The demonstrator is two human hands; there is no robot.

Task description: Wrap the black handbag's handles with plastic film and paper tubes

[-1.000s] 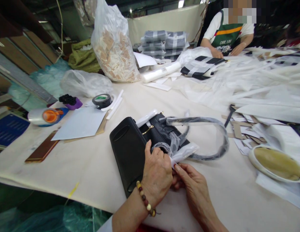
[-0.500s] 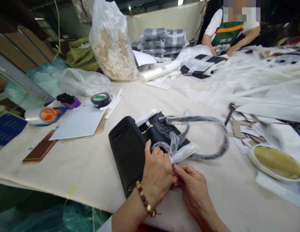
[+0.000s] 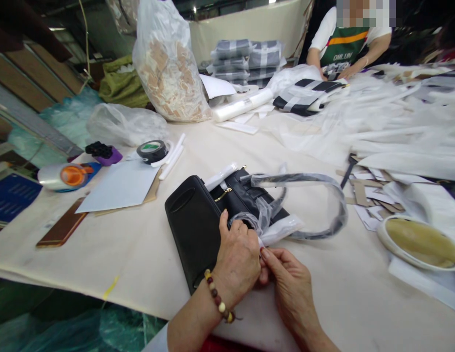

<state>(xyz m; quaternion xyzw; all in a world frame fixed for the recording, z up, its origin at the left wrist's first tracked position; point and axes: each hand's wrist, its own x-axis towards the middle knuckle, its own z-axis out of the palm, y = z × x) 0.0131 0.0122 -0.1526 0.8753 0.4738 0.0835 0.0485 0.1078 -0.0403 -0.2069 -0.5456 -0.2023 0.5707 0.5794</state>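
Bending over a black handbag [image 3: 194, 225], the left hand [image 3: 240, 259] has its fingers curled, with one finger sticking out straighter toward twelve o'clock; the tips are hidden, so I cannot tell what they grip. A beaded bracelet [image 3: 214, 293] circles that wrist. At four o'clock from the bag, the right hand [image 3: 295, 286] brings thumb and forefinger together, pinching the end of a white wrapping [image 3: 260, 241] right beside the left knuckles.

The handbag lies on a cream worktable [image 3: 132, 259], its smooth black panel toward nine o'clock, a gold zipper pull [image 3: 223, 194] beside it. A plastic-wrapped strap [image 3: 337, 200] loops out toward three o'clock.

Taking the bag as the clock's centre, a roll of black tape [image 3: 153, 152] sits between ten and eleven, a pale sheet of paper [image 3: 113, 183] near ten, and a reddish-brown slab [image 3: 60, 225] at nine. At eleven stands a clear sack of scraps [image 3: 170, 73]; at one, farther off, is a co-worker in a green apron [image 3: 342, 46].
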